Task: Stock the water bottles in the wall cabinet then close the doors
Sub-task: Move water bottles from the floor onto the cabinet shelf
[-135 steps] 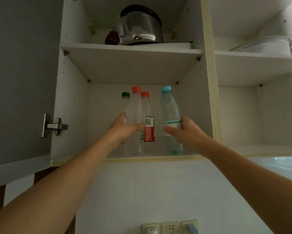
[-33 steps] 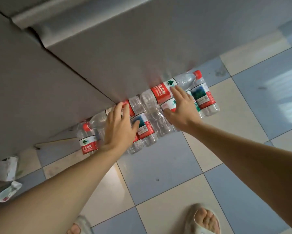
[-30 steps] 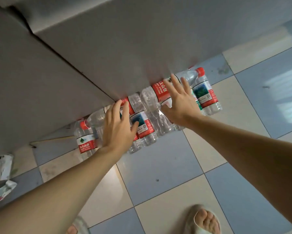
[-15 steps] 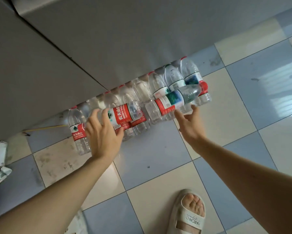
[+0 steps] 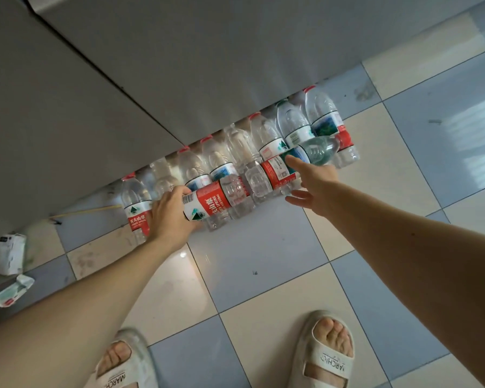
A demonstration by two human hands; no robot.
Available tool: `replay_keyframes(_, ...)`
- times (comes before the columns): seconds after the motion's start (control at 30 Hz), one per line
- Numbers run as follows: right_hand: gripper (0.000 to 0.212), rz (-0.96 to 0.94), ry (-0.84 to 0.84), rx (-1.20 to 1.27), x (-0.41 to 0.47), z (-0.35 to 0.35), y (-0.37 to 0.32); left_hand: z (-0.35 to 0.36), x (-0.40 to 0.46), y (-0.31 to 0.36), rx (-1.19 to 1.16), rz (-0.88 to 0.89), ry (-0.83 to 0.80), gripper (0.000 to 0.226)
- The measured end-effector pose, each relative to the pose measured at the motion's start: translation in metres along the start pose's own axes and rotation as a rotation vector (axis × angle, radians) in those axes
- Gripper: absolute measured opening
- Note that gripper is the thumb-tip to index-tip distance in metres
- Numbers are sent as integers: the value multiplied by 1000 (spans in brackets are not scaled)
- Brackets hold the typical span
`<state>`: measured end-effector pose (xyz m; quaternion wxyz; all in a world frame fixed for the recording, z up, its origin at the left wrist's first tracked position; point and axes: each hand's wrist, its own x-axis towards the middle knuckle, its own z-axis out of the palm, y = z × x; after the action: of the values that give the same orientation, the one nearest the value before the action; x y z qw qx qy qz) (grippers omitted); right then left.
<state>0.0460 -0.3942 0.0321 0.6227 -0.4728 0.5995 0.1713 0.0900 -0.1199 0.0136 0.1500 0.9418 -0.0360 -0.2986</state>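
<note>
Several clear water bottles (image 5: 324,119) with red or green caps stand in a row on the tiled floor, against the foot of a grey cabinet front (image 5: 207,65). My left hand (image 5: 169,217) grips a red-labelled bottle (image 5: 216,203) that lies sideways in front of the row. To its right a second red-labelled bottle (image 5: 277,170) also lies sideways. My right hand (image 5: 314,182) reaches to it, the forefinger straight along its label and the thumb spread out below. The wall cabinet is out of view.
Blue and cream floor tiles (image 5: 252,256) spread below the bottles. My two feet in white sandals (image 5: 328,357) stand at the bottom edge. Crumpled paper and wrappers (image 5: 7,254) lie on the floor at the far left.
4.5 s ago both hands set bottles on the wall cabinet's lower shelf. The view has since dropped to the floor row. My left hand has closed round a sideways bottle; my right has reached the other.
</note>
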Motion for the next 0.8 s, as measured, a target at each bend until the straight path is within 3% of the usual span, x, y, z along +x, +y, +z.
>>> replay_keyframes(0.1, 39, 24, 17, 32, 3, 2, -11, -5, -5, 2, -108, -44, -33, 67)
replay_keyframes(0.2, 57, 70, 38, 98, 4, 10, -23, -7, -13, 5, -243, -92, -71, 66)
replay_keyframes(0.3, 61, 70, 62, 170, 4, 18, -29, -9, -20, 9, -403, -166, -143, 58)
replay_keyframes(0.47, 57, -4, 26, 203, -8, 12, -8, -9, -31, 16, -530, -310, -209, 51)
replay_keyframes(0.6, 66, -141, -36, 206, -22, -19, 12, -15, -51, 34, -660, -352, -291, 62)
replay_keyframes(0.7, 75, -206, -14, 165, -34, -45, 22, -16, -72, 50, -690, -323, -398, 61)
replay_keyframes(0.8, 68, -226, 61, 79, -39, -70, 34, -11, -86, 70, -648, -328, -550, 55)
